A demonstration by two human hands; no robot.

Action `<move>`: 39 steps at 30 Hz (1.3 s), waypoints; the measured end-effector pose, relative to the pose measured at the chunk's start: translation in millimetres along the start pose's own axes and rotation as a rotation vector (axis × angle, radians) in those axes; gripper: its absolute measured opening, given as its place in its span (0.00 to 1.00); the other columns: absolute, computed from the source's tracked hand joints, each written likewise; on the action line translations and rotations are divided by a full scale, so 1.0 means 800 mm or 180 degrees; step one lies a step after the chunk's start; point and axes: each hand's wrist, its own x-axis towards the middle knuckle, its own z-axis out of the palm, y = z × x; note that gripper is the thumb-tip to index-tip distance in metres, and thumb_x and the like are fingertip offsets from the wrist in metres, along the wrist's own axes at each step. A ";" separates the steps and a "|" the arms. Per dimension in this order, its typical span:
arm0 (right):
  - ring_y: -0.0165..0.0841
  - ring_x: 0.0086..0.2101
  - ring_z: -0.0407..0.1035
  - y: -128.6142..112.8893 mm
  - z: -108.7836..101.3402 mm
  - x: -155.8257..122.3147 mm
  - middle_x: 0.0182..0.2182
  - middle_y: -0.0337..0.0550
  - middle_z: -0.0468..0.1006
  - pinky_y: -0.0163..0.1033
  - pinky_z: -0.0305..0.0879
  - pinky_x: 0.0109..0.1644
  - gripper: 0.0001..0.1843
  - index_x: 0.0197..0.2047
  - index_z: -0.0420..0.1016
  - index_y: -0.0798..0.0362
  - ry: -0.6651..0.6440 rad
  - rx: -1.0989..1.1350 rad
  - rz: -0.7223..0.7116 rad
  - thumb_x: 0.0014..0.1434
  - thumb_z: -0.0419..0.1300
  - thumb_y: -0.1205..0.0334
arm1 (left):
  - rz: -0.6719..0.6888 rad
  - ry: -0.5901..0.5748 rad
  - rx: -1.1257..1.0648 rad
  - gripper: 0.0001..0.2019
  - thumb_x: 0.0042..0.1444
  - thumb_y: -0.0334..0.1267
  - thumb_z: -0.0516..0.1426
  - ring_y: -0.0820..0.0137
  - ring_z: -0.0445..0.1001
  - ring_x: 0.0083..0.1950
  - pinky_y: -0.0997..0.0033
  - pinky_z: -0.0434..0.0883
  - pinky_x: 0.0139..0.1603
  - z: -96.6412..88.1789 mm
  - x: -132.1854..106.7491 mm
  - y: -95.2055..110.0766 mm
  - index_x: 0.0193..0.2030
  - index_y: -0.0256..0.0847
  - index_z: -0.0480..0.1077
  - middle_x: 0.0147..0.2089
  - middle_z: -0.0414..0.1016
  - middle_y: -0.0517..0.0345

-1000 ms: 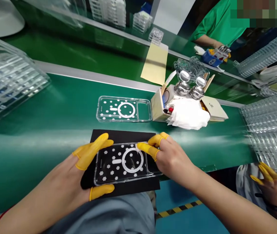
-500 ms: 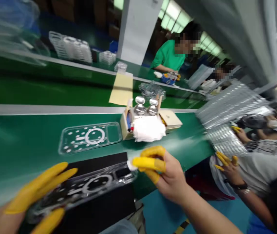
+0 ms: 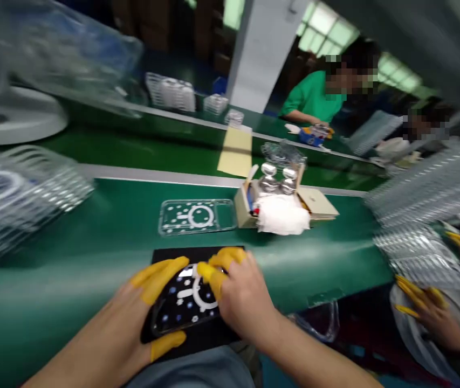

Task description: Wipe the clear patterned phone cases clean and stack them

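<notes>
A clear phone case (image 3: 173,307) with a white ring and small flower-like marks lies over a black mat (image 3: 197,339) in front of me. My left hand (image 3: 149,302), in yellow finger cots, grips the case's left end, thumb at the near edge and fingers at the far edge. Above the ring, my right hand (image 3: 233,285) has its yellow-covered fingers bunched against the case's face. A bit of white, seemingly a wipe, shows at its fingertips, mostly hidden. Just beyond the mat, a second clear phone case (image 3: 197,217) lies flat on the green bench (image 3: 120,215).
Behind the second case, an open box (image 3: 246,210) holds white cloths (image 3: 283,214) and two silver pump bottles (image 3: 269,178). Stacked clear cases (image 3: 23,199) stand at left. A yellow paper (image 3: 235,151) hangs from the ledge. Co-workers' gloved hands (image 3: 424,302) are at right.
The view has swung left, bringing the stacked cases and a white round base into sight. My right hand has moved from the case's right end onto its middle, closer to my left hand.
</notes>
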 end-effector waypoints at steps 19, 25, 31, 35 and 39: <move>0.39 0.36 0.72 -0.042 0.024 0.029 0.34 0.47 0.81 0.42 0.74 0.47 0.19 0.52 0.82 0.57 -0.0185 0.0242 -0.0911 0.75 0.48 0.71 | -0.0497 -0.0190 -0.0352 0.74 0.48 0.41 0.78 0.44 0.73 0.71 0.44 0.77 0.67 -0.008 -0.007 0.026 0.82 0.53 0.22 0.75 0.66 0.33; 0.36 0.37 0.72 0.013 -0.022 0.005 0.38 0.43 0.84 0.42 0.68 0.41 0.20 0.56 0.81 0.51 -0.0379 0.0011 -0.0843 0.76 0.50 0.72 | -0.0322 -0.0320 -0.0167 0.65 0.50 0.45 0.77 0.44 0.66 0.76 0.44 0.72 0.72 -0.007 -0.007 0.025 0.82 0.50 0.36 0.76 0.65 0.37; 0.35 0.38 0.71 0.016 -0.059 -0.031 0.43 0.44 0.86 0.42 0.67 0.42 0.18 0.57 0.80 0.58 -0.0563 0.0282 -0.0894 0.76 0.50 0.72 | -0.0244 -0.0254 -0.0062 0.48 0.62 0.49 0.69 0.46 0.68 0.75 0.44 0.73 0.71 -0.007 -0.006 0.023 0.81 0.50 0.46 0.74 0.69 0.42; 0.38 0.38 0.71 0.026 -0.041 -0.008 0.41 0.47 0.85 0.43 0.65 0.39 0.20 0.57 0.82 0.55 -0.0348 -0.0195 -0.0749 0.72 0.53 0.76 | -0.0249 -0.0173 -0.0124 0.45 0.66 0.54 0.64 0.48 0.69 0.74 0.48 0.75 0.69 -0.007 -0.008 0.018 0.81 0.50 0.45 0.74 0.69 0.43; 0.38 0.35 0.68 0.049 -0.025 0.019 0.36 0.45 0.82 0.44 0.67 0.38 0.24 0.57 0.83 0.48 -0.0268 -0.0380 -0.0594 0.68 0.54 0.78 | -0.0215 -0.0196 -0.0040 0.44 0.66 0.57 0.62 0.45 0.65 0.77 0.44 0.72 0.72 -0.003 -0.013 0.010 0.81 0.49 0.46 0.76 0.65 0.42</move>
